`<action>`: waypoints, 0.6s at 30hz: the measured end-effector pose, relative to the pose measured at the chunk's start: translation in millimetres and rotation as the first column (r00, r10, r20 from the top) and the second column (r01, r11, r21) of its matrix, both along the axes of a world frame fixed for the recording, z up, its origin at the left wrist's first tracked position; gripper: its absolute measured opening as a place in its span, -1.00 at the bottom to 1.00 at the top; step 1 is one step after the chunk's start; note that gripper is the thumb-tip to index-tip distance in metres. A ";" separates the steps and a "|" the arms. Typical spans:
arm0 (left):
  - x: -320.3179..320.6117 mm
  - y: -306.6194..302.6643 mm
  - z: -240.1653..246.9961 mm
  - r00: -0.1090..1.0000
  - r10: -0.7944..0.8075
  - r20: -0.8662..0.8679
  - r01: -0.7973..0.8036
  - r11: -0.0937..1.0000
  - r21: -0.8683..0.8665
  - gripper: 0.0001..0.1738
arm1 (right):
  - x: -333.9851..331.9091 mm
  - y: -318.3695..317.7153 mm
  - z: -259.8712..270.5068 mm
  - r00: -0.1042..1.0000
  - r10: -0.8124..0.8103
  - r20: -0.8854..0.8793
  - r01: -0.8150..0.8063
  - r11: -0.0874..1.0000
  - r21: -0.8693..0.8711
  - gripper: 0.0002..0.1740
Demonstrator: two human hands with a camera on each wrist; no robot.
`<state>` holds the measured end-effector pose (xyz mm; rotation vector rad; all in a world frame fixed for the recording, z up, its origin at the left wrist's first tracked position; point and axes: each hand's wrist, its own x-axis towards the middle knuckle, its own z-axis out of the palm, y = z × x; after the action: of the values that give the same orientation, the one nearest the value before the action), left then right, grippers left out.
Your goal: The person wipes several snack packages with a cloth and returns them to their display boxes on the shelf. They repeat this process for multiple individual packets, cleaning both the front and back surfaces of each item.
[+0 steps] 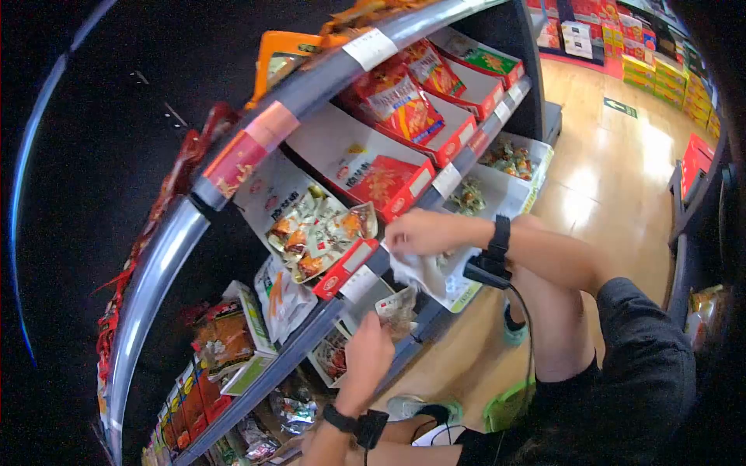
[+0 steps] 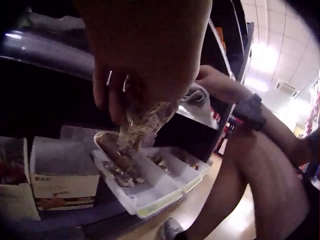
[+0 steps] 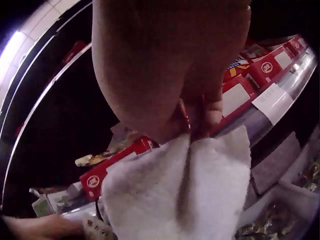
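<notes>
My left hand (image 1: pixel 368 359) grips a clear plastic snack packet (image 1: pixel 397 312) by its top, in front of the lower shelf. In the left wrist view the crinkled packet (image 2: pixel 142 124) hangs below the fingers, over a white divided tray (image 2: pixel 145 207). My right hand (image 1: pixel 435 231) pinches a white cloth (image 1: pixel 417 270) beside the shelf's front edge. Seen from the right wrist, the cloth (image 3: pixel 170 192) drapes down from the fingers in two folds. A red-fronted box (image 1: pixel 346 268) of wrapped snacks (image 1: pixel 311 233) stands on the shelf left of the right hand.
More red-fronted boxes (image 1: pixel 458 144) with red packets (image 1: pixel 400 101) line the upper shelf. White bins of small wrapped pieces (image 1: pixel 509 158) sit lower right. A curved metal rail (image 1: pixel 151 295) crosses the left side. My knees are bent close to the shelf, over a wooden floor (image 1: pixel 579 171).
</notes>
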<state>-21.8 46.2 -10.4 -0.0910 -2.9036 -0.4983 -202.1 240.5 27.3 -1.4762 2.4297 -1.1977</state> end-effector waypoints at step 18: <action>-24.7 -6.9 34.1 0.954 0.217 0.206 -0.175 -0.154 0.973 -0.64 | 48.8 -104.6 -0.1 0.926 0.191 -0.327 -0.347 0.773 -0.532 -0.57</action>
<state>-46.5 39.3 23.7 0.5758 -1.5025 -2.4012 -153.3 135.9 27.2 -2.1747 1.9384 -1.8887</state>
